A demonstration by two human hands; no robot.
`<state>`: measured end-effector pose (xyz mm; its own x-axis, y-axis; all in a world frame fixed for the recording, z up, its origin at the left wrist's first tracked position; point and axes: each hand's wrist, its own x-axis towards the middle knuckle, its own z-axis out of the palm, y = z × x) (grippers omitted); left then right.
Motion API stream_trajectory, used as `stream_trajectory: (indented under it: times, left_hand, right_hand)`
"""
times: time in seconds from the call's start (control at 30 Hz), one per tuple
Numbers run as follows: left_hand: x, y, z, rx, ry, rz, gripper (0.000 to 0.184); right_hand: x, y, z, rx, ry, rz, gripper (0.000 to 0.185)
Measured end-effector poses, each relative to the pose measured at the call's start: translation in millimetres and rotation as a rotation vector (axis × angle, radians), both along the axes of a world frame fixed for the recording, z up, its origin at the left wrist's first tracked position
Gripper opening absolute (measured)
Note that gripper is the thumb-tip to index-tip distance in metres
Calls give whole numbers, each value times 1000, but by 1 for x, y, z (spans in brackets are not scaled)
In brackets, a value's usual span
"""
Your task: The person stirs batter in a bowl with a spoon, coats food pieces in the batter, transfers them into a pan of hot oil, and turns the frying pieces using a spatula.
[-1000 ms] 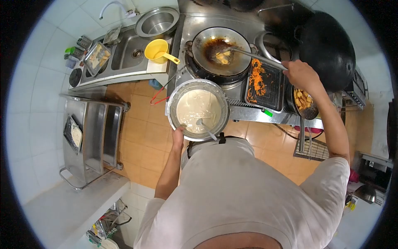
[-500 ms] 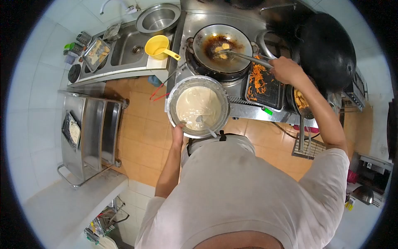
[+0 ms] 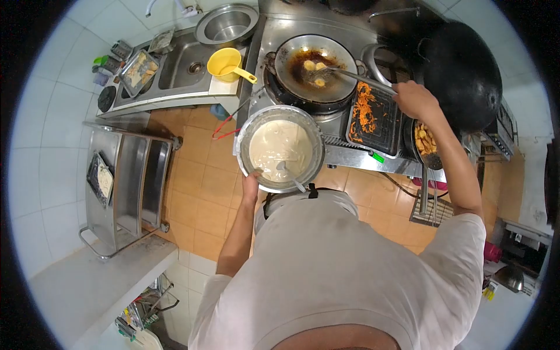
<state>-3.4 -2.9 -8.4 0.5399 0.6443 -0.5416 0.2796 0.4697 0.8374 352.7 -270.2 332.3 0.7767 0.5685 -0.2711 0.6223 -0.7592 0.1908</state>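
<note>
metal utensil in right hand, over wok

Steel cooking range, sink counter and 3-tier trolley above an orange tiled floor.
The range carries a wok over a burner and, just right of it, a black tray; on the sink counter sit a yellow dipper at the right end, a steel basin behind it and a rectangular food tray toward the left; 1 dark tray lies on the trolley's top, and the trolley stands on the floor.
</note>
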Motion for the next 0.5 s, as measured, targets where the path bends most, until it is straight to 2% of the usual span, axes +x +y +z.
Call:
stream_trajectory:
  times: [0.2, 0.3, 0.4, 0.43, 0.5]
  left_hand:
    - [0, 0, 0, -14, 30, -12, 38]
    - [2, -1, 3, -45, 46, -13, 39]
    - [6, -6, 37, -21, 77, -1, 40]
    - [4, -5, 31, -6, 64, -4, 39]
    - [2, -1, 12, 20, 39, -9, 39]
  right_hand:
    - [-3, -22, 11, 174, 13, -36, 30]
    - [7, -30, -25, 284, -31, -24, 32]
    - [-3, -20, -50, 265, -28, -117, 34]
    - [-10, -16, -53, 338, 7, -76, 33]
    - [-23, -8, -61, 301, 22, -143, 33]
